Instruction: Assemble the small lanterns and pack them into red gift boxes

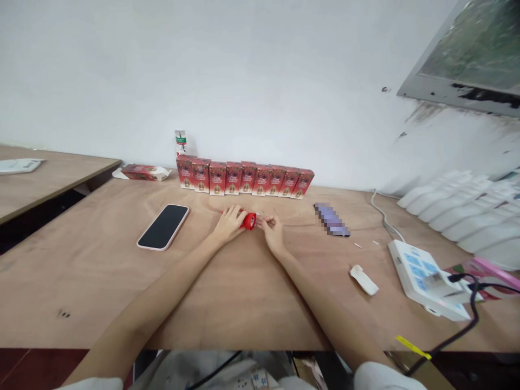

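Note:
My left hand point(229, 223) is wrapped around a small red cylinder point(249, 221) lying on its side, its round end facing right and showing a pale and dark middle. Close by that end, my right hand point(273, 232) has its thumb and fingertips pinched together. Something small and pale may be between them, too small to make out. Behind both hands, a row of several red and white printed boxes point(242, 179) stands along the wall.
A black-screened phone point(163, 227) lies left, a pixelated purple phone point(332, 219) right. A flattened red box point(144, 172) is at the back left. On the right are a white scrap point(364, 280), a power strip point(422, 276) with cables, and stacked white pieces point(459, 211).

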A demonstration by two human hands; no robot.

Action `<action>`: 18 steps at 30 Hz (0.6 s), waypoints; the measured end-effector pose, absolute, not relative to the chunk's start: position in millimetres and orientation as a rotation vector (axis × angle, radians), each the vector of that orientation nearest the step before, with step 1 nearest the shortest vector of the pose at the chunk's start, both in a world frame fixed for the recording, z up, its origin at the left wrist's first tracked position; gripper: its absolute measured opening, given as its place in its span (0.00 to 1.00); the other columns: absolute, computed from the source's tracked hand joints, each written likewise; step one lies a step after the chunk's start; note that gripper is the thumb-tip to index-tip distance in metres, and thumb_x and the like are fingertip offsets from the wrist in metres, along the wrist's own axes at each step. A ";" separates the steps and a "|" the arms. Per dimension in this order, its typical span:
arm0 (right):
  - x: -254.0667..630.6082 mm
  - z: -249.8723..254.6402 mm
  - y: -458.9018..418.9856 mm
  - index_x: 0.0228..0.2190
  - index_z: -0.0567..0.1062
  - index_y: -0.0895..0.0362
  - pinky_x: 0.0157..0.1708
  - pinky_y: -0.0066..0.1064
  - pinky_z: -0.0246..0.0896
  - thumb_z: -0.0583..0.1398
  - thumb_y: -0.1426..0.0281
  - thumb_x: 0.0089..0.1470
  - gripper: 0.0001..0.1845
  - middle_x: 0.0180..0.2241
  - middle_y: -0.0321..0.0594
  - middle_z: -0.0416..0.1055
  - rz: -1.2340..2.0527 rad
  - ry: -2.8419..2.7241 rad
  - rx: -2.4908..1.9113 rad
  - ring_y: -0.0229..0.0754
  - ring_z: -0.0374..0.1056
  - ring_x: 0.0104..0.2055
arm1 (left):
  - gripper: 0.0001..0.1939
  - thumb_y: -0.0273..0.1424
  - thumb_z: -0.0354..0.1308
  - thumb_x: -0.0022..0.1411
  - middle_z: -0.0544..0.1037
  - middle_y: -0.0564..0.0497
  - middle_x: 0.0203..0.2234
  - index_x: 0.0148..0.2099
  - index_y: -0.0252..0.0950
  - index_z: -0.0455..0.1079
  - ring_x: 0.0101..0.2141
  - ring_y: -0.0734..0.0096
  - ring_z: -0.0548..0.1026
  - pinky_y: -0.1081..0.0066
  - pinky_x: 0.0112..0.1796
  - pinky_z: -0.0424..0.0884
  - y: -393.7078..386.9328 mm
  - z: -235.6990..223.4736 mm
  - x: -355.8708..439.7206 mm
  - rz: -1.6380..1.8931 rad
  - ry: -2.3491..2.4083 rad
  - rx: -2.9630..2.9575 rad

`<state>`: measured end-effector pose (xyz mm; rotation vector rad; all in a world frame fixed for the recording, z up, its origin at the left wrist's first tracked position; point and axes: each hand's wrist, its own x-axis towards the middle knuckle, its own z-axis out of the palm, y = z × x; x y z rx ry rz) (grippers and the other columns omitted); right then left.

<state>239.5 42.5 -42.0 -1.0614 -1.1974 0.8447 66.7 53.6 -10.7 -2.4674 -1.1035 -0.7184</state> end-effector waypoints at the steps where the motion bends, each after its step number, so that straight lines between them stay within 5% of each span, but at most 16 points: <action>1: 240.6 -44.5 45.5 0.25 0.62 0.53 0.39 0.39 0.71 0.59 0.59 0.47 0.13 0.28 0.37 0.73 0.868 -1.161 -1.063 0.42 0.74 0.34 | 0.14 0.31 0.56 0.59 0.70 0.41 0.41 0.47 0.34 0.65 0.42 0.57 0.69 0.62 0.40 0.67 53.8 -10.7 66.8 -0.712 -1.095 -2.463; 6: 241.4 -51.5 52.4 0.25 0.65 0.54 0.34 0.39 0.73 0.60 0.63 0.46 0.10 0.22 0.35 0.72 0.948 -1.117 -1.088 0.41 0.73 0.27 | 0.11 0.29 0.52 0.62 0.72 0.41 0.41 0.47 0.35 0.66 0.42 0.58 0.70 0.60 0.42 0.66 54.4 -10.6 69.8 -0.688 -1.016 -2.441; 18: 236.5 -52.0 46.4 0.26 0.67 0.55 0.33 0.35 0.72 0.54 0.68 0.49 0.04 0.27 0.38 0.74 0.803 -1.234 -1.139 0.41 0.73 0.30 | 0.16 0.23 0.44 0.66 0.76 0.43 0.45 0.51 0.37 0.67 0.49 0.64 0.72 0.58 0.52 0.65 49.7 -5.4 74.4 -0.659 -0.830 -2.386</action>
